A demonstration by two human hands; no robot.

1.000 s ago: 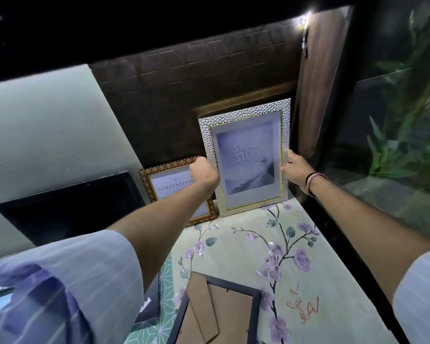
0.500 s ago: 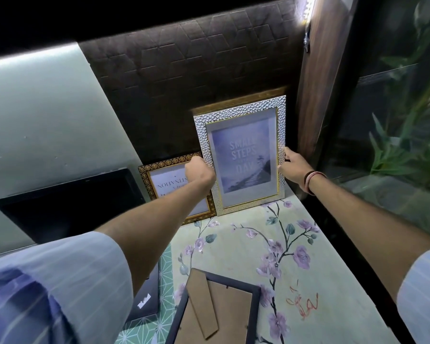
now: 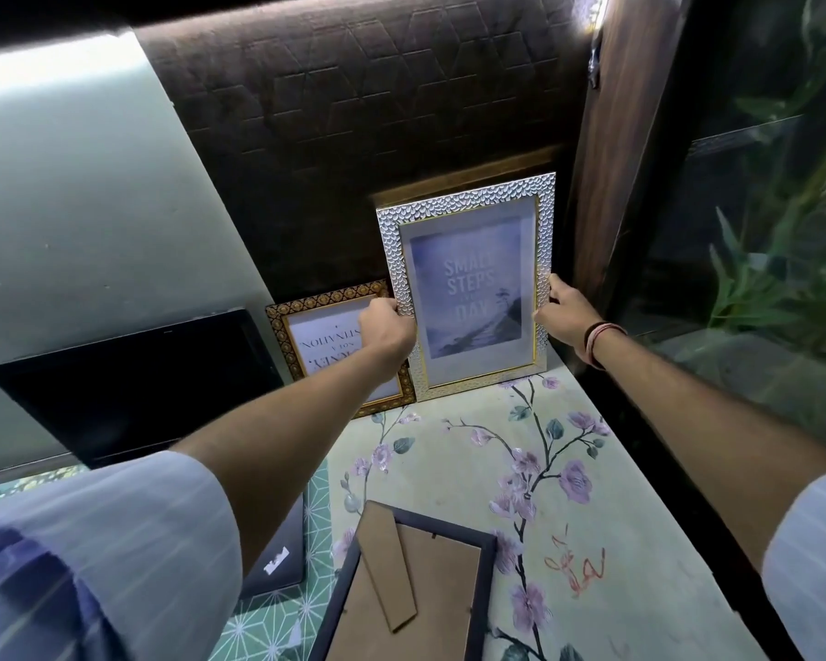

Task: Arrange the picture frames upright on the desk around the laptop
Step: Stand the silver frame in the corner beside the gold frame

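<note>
A tall silver textured frame with a blue "Small steps" print stands upright at the back of the desk against the dark padded wall. My left hand grips its left edge and my right hand grips its right edge. Left of it a smaller gold patterned frame leans on the wall with its text upside down, partly behind my left hand. A dark frame lies face down at the front, its cardboard stand showing. The open laptop sits at the left, mostly under my left arm.
A flowered mat covers the desk. A dark wooden panel closes the right side, with glass and green plants beyond it. A pale wall rises behind the laptop.
Both hands have kept hold of the silver frame. Its foot has settled a little closer to the wall, and it stands straighter.
</note>
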